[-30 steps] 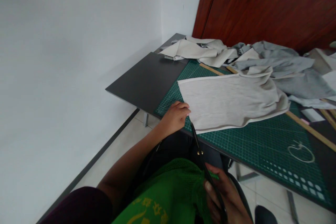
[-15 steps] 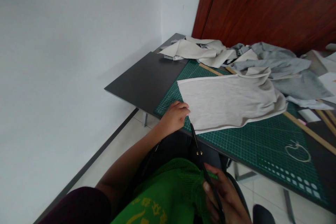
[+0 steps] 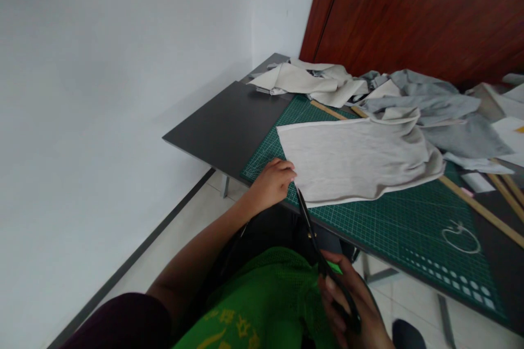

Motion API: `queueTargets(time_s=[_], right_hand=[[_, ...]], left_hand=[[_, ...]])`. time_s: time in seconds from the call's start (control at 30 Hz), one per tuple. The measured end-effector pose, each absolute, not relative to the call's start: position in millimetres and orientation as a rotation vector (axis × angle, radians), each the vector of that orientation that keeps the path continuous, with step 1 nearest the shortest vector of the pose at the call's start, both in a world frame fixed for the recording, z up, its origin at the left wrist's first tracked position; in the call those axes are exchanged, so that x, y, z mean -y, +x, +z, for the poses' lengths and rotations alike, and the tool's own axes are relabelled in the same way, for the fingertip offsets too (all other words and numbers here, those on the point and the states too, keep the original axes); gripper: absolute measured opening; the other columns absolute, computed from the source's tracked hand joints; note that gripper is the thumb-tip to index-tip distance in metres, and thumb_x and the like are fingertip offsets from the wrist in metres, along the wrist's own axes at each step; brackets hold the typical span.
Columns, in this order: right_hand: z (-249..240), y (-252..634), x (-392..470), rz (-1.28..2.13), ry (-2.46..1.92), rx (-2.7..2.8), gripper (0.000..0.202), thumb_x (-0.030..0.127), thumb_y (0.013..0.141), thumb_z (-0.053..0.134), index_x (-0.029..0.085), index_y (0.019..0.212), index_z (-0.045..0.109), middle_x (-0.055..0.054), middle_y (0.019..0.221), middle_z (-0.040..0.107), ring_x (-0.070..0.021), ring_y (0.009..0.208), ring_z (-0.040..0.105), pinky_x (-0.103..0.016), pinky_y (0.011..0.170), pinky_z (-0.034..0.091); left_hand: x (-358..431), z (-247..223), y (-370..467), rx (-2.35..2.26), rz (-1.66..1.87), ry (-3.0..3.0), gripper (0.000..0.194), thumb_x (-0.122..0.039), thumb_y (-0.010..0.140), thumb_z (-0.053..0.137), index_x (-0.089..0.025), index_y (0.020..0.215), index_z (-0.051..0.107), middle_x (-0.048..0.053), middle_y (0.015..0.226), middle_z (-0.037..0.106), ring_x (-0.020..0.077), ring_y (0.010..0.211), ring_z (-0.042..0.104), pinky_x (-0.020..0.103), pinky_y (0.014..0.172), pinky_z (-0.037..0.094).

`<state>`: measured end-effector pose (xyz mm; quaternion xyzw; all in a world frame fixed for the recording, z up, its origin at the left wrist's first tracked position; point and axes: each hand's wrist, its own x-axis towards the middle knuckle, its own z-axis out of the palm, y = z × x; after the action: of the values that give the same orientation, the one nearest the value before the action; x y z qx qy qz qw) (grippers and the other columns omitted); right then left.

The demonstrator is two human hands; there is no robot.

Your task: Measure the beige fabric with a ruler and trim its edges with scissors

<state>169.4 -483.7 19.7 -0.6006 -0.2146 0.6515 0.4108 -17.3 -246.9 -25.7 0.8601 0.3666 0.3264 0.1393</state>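
Note:
A light beige piece of fabric [image 3: 352,158] lies mostly flat on the green cutting mat [image 3: 393,229], bunched toward its right end. My left hand [image 3: 273,182] pinches the fabric's left edge near the table's front. In my right hand [image 3: 347,294] are black-handled scissors [image 3: 310,232], pointing up and away from me. The blade tips reach the fabric's near left corner, just below my left fingers. How far the blades are parted is hard to make out.
Piled fabric pieces [image 3: 438,95] lie along the back of the dark table [image 3: 233,120]. Wooden strips [image 3: 483,210], a white block [image 3: 478,182] and a loop of cord [image 3: 460,240] sit on the right. A white wall [image 3: 143,54] stands left.
My right hand and the scissors handles have shifted slightly, with the handle loops now showing more. My left hand stays on the fabric's edge.

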Motion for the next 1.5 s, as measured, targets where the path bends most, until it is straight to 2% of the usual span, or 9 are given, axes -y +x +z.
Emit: queueTargets(time_s=[0.2,0.47,0.73,0.97,1.17,1.37,1.5], right_hand=[[19,169,479,1.649,-1.493,0.531,0.075,0.069,0.076,0.085,0.025,0.129,0.058,0.010,0.066,0.051,-0.0041,0.042,0.033,-0.014,0.034,0.028],[14,172,475,1.680,-1.455,0.536,0.070,0.064,0.082,0.084,0.025,0.132,0.056,0.012,0.060,0.048,-0.0058,0.041,0.035,-0.015,0.034,0.031],[-6,178,476,1.682,-1.475,0.616,0.078,0.067,0.080,0.084,0.026,0.138,0.053,0.012,0.057,0.049,-0.0076,0.038,0.037,-0.017,0.029,0.032],[-2,177,477,1.686,-1.485,0.599,0.074,0.066,0.081,0.084,0.026,0.137,0.056,0.014,0.053,0.045,-0.0075,0.037,0.038,-0.015,0.030,0.031],[5,176,479,1.701,-1.499,0.619,0.078,0.068,0.080,0.083,0.026,0.138,0.054,0.013,0.057,0.048,-0.0072,0.038,0.037,-0.016,0.030,0.033],[13,173,478,1.682,-1.504,0.648,0.072,0.065,0.085,0.081,0.025,0.138,0.053,0.015,0.051,0.042,-0.0059,0.036,0.033,-0.014,0.032,0.030],[4,175,478,1.680,-1.492,0.677,0.072,0.066,0.085,0.080,0.025,0.138,0.052,0.013,0.054,0.049,-0.0065,0.035,0.036,-0.015,0.031,0.032]], left_hand=[[247,-26,-18,-1.051,0.964,2.501,0.028,-0.002,0.093,0.056,-0.020,0.099,0.078,0.007,0.117,0.073,0.0234,0.109,0.060,0.039,0.099,0.052],[247,-25,-17,-1.056,0.948,2.502,0.028,-0.002,0.094,0.056,-0.021,0.097,0.077,0.007,0.117,0.072,0.0236,0.108,0.060,0.040,0.100,0.052],[248,-23,-17,-1.061,0.928,2.516,0.028,-0.003,0.094,0.056,-0.021,0.096,0.078,0.007,0.116,0.072,0.0236,0.107,0.060,0.040,0.099,0.052],[247,-25,-17,-1.063,0.938,2.493,0.029,-0.002,0.093,0.056,-0.021,0.098,0.078,0.008,0.116,0.072,0.0236,0.108,0.060,0.041,0.100,0.052],[247,-23,-16,-1.048,0.945,2.462,0.027,-0.003,0.094,0.057,-0.020,0.097,0.077,0.008,0.115,0.073,0.0235,0.107,0.061,0.042,0.099,0.053],[244,-22,-16,-1.008,0.975,2.438,0.023,-0.004,0.096,0.054,-0.018,0.092,0.072,0.007,0.109,0.074,0.0228,0.103,0.062,0.040,0.097,0.052],[244,-22,-15,-1.044,0.947,2.432,0.025,-0.003,0.097,0.051,-0.019,0.101,0.070,0.008,0.109,0.073,0.0231,0.102,0.063,0.041,0.098,0.052]])
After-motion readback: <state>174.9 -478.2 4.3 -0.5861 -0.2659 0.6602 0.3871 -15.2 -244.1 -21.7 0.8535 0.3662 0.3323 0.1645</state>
